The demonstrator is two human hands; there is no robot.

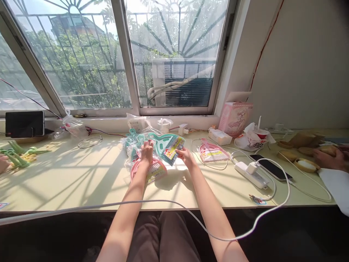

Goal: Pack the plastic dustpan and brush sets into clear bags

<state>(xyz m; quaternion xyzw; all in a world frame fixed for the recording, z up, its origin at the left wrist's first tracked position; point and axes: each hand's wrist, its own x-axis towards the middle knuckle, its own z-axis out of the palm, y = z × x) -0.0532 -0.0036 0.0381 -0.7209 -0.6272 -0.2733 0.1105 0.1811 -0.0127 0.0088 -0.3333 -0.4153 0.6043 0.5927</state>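
My right hand [185,156] pinches the lower right corner of a green dustpan-and-brush set [163,144] with a yellow label, tilted above the table. My left hand [147,152] is at its left, over the wrapped pieces, with curled fingers; what they grip is hard to make out. Below that hand lies a pink set [157,170] with a similar label, partly hidden by my left wrist. More green sets in clear plastic [132,137] are heaped behind and left of the hand. Another pink set [214,151] lies on the table to the right.
A white power strip [251,175], a phone [271,167] and looping cables lie at the right. One white cable crosses over my forearms. A pink box [236,118] and a tablet [24,124] stand by the window. Other people's hands [331,158] show at both edges.
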